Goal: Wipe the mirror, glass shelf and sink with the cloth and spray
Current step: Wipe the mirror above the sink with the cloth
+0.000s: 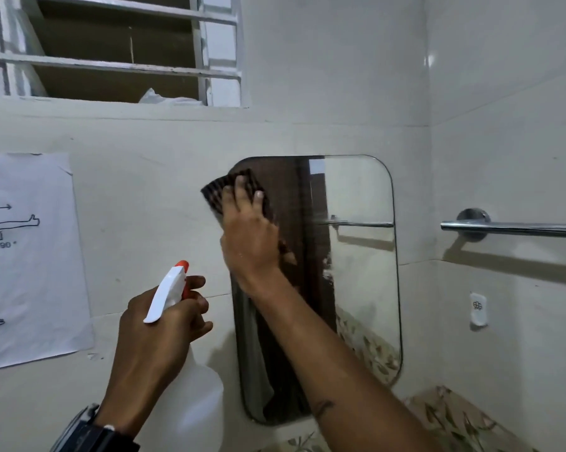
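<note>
- Head view: a louvred window (118, 50) sits at the top left of the tiled wall (324, 60), and a white plastic bag (159, 96) lies on its sill.
- A paper sheet (30, 256) with a line drawing of a figure and "90°" is stuck at the left edge of the wall.
- On the right side wall a chrome towel bar (516, 227) is mounted, and below it a small white hook (478, 309).
- The rounded mirror (356, 272) hangs on the wall in the middle; the right forearm crosses its lower left part and hides it.
- The right hand (250, 236) presses flat, fingers spread, on a dark checked cloth (214, 194) at the upper left corner of the mirror; the cloth lies under the palm and sticks out above and left of the fingers.
- The left hand (157, 334) is closed around the neck of a spray bottle (190, 402), left of the mirror, not touching it.
- The bottle is translucent with a white trigger head and an orange nozzle; its content I cannot tell.
- The left wrist wears a black watch (92, 432).
</note>
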{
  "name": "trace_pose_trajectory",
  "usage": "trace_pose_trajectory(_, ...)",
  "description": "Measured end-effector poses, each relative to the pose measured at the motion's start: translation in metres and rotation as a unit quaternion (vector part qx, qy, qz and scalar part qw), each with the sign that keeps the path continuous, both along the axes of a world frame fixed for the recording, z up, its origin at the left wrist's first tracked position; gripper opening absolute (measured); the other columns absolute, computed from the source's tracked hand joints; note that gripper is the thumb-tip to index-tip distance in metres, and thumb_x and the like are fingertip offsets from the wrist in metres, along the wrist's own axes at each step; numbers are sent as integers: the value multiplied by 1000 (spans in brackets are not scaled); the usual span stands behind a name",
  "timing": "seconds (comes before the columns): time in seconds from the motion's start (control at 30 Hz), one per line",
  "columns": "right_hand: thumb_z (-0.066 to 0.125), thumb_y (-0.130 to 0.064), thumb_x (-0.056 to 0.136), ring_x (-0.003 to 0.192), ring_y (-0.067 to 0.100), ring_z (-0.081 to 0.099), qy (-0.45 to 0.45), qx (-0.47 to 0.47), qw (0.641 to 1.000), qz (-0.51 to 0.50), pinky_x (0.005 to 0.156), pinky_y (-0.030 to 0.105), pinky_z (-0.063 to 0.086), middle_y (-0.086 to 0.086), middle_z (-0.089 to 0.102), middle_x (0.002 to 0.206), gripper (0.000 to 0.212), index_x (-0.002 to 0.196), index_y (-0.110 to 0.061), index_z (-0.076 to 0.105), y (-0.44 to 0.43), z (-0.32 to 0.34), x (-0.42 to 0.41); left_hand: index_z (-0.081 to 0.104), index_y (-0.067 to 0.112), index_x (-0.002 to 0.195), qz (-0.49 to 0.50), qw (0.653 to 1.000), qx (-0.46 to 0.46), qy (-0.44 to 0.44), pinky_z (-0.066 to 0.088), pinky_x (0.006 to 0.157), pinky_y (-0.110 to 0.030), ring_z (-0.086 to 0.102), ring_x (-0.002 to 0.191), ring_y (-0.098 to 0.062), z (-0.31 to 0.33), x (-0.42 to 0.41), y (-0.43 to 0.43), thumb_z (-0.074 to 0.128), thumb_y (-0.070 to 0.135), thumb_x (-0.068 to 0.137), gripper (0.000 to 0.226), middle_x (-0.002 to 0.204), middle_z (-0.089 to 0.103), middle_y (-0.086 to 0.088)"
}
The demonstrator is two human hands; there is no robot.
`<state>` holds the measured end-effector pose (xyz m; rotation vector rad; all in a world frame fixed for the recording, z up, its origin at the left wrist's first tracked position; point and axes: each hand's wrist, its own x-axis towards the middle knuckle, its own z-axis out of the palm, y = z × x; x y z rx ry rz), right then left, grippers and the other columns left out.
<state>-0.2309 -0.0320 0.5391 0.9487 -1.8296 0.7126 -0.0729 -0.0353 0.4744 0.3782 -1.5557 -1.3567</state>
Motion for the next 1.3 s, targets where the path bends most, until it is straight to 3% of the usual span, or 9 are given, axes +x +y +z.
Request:
trace_pose_trajectory(0.17,55,-13,99,147,39,37,11,-6,999,34,88,51,58,5,23,168,59,155,-16,36,18,-5,-27,72,37,115,7,1000,3,-3,63,78,-47,68,82,-30,-5,-8,-12,54,10,63,61,89,78,6)
trace_pose_trajectory(0.33,43,-13,98,129,35,59,-68,-172,983,-20,93,46,56,3,43,159,49,145,-19,53,100,-25,-125,77,46,84,-6,1000,-9,-16,63,85,-58,69,82,-31,-11,-18,-10,59,-1,75,51,86,79,3)
trace_pose_trajectory(0.43,51,-3,95,123,35,63,-157,-230,960,-39,104,42,51,0,46,156,53,145,-20,55,153,-41,-174,75,46,90,-3,1000,-9,-17,64,85,-59,70,81,-30,-15,-21,-6,57,3,71,49,86,79,4)
trace_pose_trajectory(0.57,52,-2,96,132,33,57,-151,-200,968,-26,110,45,49,2,42,159,52,146,-16,52,144,-49,-167,70,43,97,-4,999,-17,-36,65,85,-56,72,90,-35,-21,-26,-5,53,-11,87,58,87,78,2)
trace_pose_trajectory(0.73,35,-22,101,134,39,53,-66,-122,990,8,93,51,59,8,38,161,50,148,-14,49,64,-49,-76,76,47,86,3,999,-8,-39,63,86,-59,72,86,-35,-26,-23,-8,53,-12,85,63,86,78,-2)
trace_pose_trajectory(0.93,51,-1,96,153,40,20,-32,24,991,126,102,54,50,5,14,170,69,159,-13,26,0,-72,1,68,30,112,8,999,-9,-37,60,92,-63,67,85,-33,-27,-14,-10,51,-12,87,52,92,75,-8)
trace_pose_trajectory(1.07,56,-2,94,148,38,34,-39,-57,991,112,99,51,55,2,30,165,63,154,-15,39,27,-82,-35,70,42,101,3,1000,-1,-31,63,87,-59,68,84,-31,-27,-16,-4,55,2,71,51,87,78,2)
trace_pose_trajectory(1.17,31,-23,98,146,33,40,-93,-144,984,53,104,46,52,-3,35,162,56,153,-20,40,75,-94,-90,69,37,108,-15,999,-3,-37,63,88,-61,70,86,-32,-28,-21,3,57,-3,80,51,91,77,-3)
trace_pose_trajectory(1.3,53,-1,94,135,27,56,-190,-263,946,5,112,42,47,-6,42,158,59,149,-21,49,138,-114,-164,70,43,97,-19,999,3,-51,65,82,-59,70,83,-30,-36,-24,7,55,3,70,51,86,78,0)
